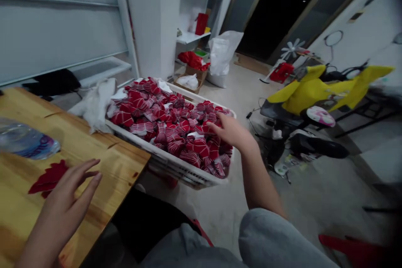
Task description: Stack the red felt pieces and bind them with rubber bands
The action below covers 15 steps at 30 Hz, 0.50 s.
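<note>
A white plastic basket (188,168) is heaped with red and white striped fabric bundles (169,121). My right hand (230,132) reaches over the basket's right end, its fingers on the bundles; the fingertips are partly hidden, so a grip cannot be made out. Above the wooden table (113,176), my left hand (70,201) has its fingers apart and holds nothing. Just beyond it a red fabric piece (50,178) lies on the tabletop, partly covered by the hand.
A plastic bottle (25,140) lies on the table at the left. White cloth (99,102) hangs at the table's far edge. Beyond the basket are a cardboard box (199,77) and a white sack (221,56). A scooter with a yellow cover (326,88) stands at right.
</note>
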Each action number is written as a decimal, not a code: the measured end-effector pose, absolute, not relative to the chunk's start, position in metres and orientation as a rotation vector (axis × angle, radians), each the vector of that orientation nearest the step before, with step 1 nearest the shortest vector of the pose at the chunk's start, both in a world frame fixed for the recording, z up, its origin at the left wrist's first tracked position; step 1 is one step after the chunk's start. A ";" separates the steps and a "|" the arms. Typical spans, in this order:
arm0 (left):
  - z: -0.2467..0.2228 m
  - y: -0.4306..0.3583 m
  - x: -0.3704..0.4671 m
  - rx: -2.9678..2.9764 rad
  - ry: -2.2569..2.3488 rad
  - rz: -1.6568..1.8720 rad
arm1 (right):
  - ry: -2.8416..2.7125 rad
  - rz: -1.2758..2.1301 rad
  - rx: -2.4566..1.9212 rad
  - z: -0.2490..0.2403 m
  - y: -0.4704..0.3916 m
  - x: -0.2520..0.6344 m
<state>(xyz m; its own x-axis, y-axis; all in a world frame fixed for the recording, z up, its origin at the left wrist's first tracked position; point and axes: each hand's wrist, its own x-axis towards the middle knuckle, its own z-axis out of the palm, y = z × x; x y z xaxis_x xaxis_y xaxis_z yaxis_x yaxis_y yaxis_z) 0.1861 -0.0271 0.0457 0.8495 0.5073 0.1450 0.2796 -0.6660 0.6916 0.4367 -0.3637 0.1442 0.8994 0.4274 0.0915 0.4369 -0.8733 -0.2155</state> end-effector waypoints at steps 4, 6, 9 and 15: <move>0.056 -0.028 0.158 2.203 0.761 0.488 | -0.823 -0.357 -2.350 0.147 -0.288 0.391; 0.057 -0.024 0.138 2.169 0.833 0.507 | -1.034 -0.207 -2.058 0.128 -0.225 0.366; 0.052 -0.012 0.105 2.205 0.997 0.501 | -1.402 0.171 -1.806 0.082 -0.118 0.333; 0.017 0.012 0.089 2.234 1.331 0.475 | -2.331 0.550 -1.652 0.021 0.024 0.317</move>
<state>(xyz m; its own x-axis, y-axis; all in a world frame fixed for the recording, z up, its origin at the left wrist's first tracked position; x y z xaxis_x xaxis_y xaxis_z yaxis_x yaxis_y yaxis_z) 0.0886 0.0121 0.0174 0.4633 0.8851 0.0448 0.7134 -0.4025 0.5736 0.3168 0.0240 0.0214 -0.3370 0.9411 -0.0271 0.8540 0.2934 -0.4297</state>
